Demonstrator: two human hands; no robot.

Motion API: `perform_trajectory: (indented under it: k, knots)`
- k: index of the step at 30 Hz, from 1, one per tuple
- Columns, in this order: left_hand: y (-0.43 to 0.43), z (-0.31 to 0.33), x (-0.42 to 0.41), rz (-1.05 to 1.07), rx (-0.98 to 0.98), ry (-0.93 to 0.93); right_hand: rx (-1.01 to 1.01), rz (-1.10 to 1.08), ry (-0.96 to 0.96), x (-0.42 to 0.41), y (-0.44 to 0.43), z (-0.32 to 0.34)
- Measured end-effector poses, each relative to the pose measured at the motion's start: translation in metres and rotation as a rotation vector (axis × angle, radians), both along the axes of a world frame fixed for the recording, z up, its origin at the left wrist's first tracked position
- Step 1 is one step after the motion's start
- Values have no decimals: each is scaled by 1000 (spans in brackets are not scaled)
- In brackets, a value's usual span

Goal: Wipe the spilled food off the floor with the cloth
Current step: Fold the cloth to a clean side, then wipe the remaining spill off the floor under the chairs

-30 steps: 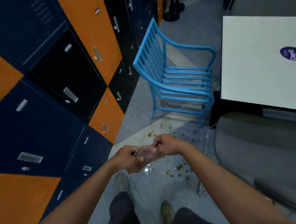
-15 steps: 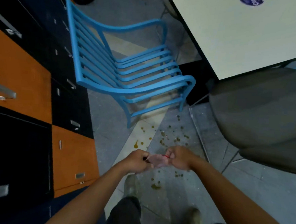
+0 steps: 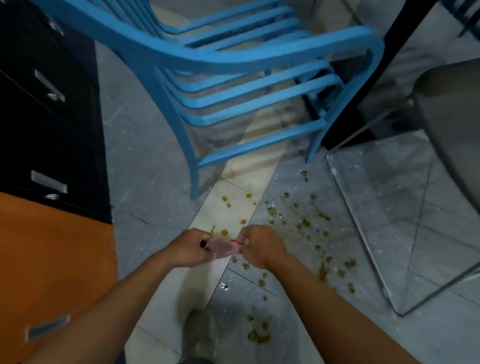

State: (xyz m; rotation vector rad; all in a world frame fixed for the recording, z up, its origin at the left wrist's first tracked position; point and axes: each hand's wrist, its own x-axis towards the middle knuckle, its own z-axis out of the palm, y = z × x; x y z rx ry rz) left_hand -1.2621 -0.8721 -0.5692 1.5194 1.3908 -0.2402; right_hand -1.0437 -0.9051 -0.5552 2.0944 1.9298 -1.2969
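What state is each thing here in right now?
Cloth: held off the floor, stretched between both hands.
Left hand: grips one end of the cloth.
Right hand: pinches the other end.
Spilled food: scattered on the floor, unwiped.
Blue chair: upright.
Lockers: doors shut.

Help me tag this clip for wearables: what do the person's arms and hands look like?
No gloves on the left hand or right hand. The left forearm and right forearm are bare, with no sleeve in view, and no watch or bracelet shows at either wrist. Rings: too blurred to judge.
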Motion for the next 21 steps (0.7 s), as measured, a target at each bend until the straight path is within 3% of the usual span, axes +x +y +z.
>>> perform_trajectory:
  k: [6,11,15,21]
  knots:
    - [21,-118,-37,33,296,18,195,8,79,-23,26,-105]
    - [-25,-197,-51,-21,193,76,107,56,-14,1,11,-176]
    - [-27,-257,-46,142,379,111,164,11,-90,33,4,-203]
    - [-2,-320,-25,-167,537,309,291,-10,-103,45,9,-213]
